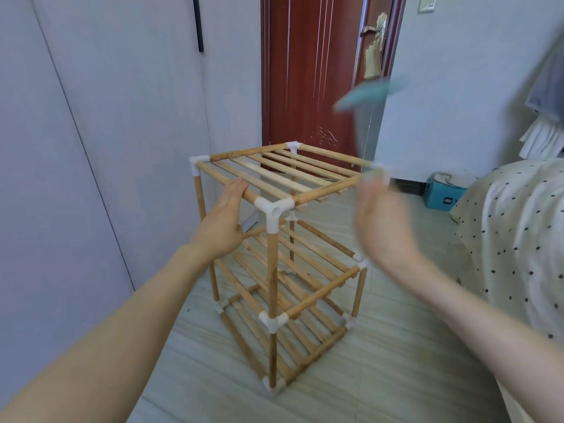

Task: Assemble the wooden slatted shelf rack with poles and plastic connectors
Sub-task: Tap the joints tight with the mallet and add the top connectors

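Observation:
A three-tier wooden slatted rack (276, 178) stands upright on the floor, its poles joined by white plastic connectors (272, 212). My left hand (224, 218) reaches in from the lower left, fingers curled over the top tier's left pole (225, 180). My right hand (381, 221) is blurred by motion beside the rack's top right corner (380, 174). It holds a small mallet with a grey handle and a teal head (367, 93), raised above that corner and also blurred.
A grey wardrobe (91, 132) fills the left side. A red-brown door (311, 71) stands behind the rack. A bed with a dotted sheet (512, 239) lies at the right, and a teal box (442, 195) sits on the tiled floor by the wall.

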`<action>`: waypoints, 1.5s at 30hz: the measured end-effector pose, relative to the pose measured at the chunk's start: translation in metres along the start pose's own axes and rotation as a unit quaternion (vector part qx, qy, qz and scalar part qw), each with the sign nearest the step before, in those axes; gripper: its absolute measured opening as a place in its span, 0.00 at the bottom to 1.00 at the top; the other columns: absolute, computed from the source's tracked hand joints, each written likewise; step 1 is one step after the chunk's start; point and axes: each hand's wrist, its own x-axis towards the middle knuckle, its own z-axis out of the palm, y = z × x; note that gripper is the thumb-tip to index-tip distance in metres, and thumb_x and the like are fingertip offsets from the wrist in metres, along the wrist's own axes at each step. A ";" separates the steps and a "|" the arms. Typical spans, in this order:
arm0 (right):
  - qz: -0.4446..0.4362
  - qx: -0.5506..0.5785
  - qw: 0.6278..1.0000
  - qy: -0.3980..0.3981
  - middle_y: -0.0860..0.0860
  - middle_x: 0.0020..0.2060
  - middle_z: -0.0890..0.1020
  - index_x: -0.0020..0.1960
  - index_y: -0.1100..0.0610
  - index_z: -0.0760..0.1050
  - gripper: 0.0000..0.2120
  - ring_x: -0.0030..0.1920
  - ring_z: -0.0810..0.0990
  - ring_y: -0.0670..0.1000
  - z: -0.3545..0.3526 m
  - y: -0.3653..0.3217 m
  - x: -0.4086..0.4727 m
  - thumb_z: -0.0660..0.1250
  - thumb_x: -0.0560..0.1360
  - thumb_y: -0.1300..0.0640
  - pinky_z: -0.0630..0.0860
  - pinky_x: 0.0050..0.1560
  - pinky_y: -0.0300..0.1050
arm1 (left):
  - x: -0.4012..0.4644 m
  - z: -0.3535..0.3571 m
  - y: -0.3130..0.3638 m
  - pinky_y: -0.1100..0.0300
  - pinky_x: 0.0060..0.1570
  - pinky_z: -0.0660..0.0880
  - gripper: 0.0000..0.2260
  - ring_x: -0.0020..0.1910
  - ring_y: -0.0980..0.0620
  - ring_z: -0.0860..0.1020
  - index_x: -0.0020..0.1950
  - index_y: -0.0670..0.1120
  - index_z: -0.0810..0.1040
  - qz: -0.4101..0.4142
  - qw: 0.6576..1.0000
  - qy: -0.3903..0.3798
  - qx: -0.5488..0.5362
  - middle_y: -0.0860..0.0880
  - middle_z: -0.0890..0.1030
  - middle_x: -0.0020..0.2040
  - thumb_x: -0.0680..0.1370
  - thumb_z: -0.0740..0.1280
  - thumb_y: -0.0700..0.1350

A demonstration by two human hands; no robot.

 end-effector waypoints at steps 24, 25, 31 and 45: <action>0.155 0.216 0.963 -0.030 0.63 0.58 0.78 0.43 0.56 0.74 0.15 0.50 0.75 0.58 0.008 0.059 0.050 0.52 0.82 0.55 0.65 0.39 0.43 | 0.046 0.026 0.096 0.51 0.59 0.62 0.27 0.56 0.47 0.73 0.50 0.47 0.74 0.086 0.961 0.063 0.257 0.50 0.80 0.52 0.68 0.62 0.70; 0.174 0.215 0.960 -0.030 0.63 0.57 0.78 0.40 0.56 0.71 0.15 0.48 0.75 0.58 0.006 0.063 0.055 0.52 0.81 0.55 0.64 0.38 0.44 | 0.048 0.032 0.107 0.52 0.57 0.63 0.26 0.56 0.47 0.73 0.52 0.47 0.73 0.085 0.966 0.063 0.238 0.50 0.79 0.53 0.69 0.63 0.68; 0.103 0.045 0.994 0.004 0.56 0.48 0.78 0.47 0.53 0.72 0.13 0.50 0.78 0.56 0.025 0.061 0.030 0.50 0.82 0.54 0.72 0.57 0.47 | 0.034 0.006 0.081 0.55 0.48 0.74 0.12 0.49 0.53 0.76 0.59 0.52 0.76 0.181 0.973 -0.025 0.138 0.54 0.79 0.52 0.79 0.61 0.54; 0.065 -0.014 0.996 0.063 0.57 0.47 0.77 0.53 0.61 0.73 0.15 0.51 0.74 0.60 0.047 0.057 0.058 0.51 0.82 0.55 0.71 0.51 0.54 | -0.016 -0.047 -0.048 0.61 0.73 0.50 0.35 0.75 0.58 0.47 0.76 0.53 0.48 0.066 0.995 -0.059 0.044 0.59 0.49 0.74 0.73 0.58 0.59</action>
